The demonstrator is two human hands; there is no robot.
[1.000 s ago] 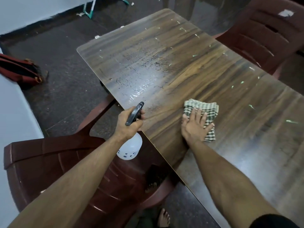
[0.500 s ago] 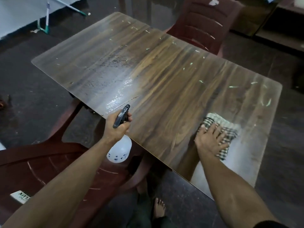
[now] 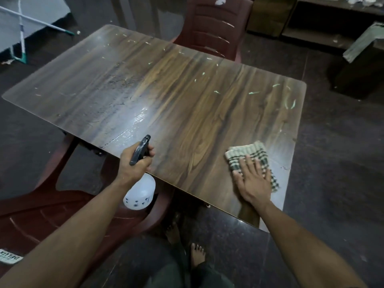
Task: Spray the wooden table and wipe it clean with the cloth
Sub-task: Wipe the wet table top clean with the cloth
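The wooden table (image 3: 187,104) fills the middle of the view, with pale scuff marks across it and a wet sheen near its front edge. My left hand (image 3: 133,163) grips a white spray bottle (image 3: 140,194) by its black trigger head, at the table's near edge, nozzle aimed over the tabletop. My right hand (image 3: 252,179) lies flat, fingers spread, pressing a green-and-white checked cloth (image 3: 247,152) onto the table's near right corner.
A maroon plastic chair (image 3: 216,28) stands behind the table's far side. Another maroon chair (image 3: 41,215) sits at the front left, under my left arm. A mop (image 3: 37,22) lies at the far left. Low dark furniture (image 3: 324,26) stands at the far right. My bare feet (image 3: 195,254) are below.
My right hand has slid the cloth rightward along the near edge to the table's right corner. My left hand keeps the spray bottle at the front edge. My view has shifted right.
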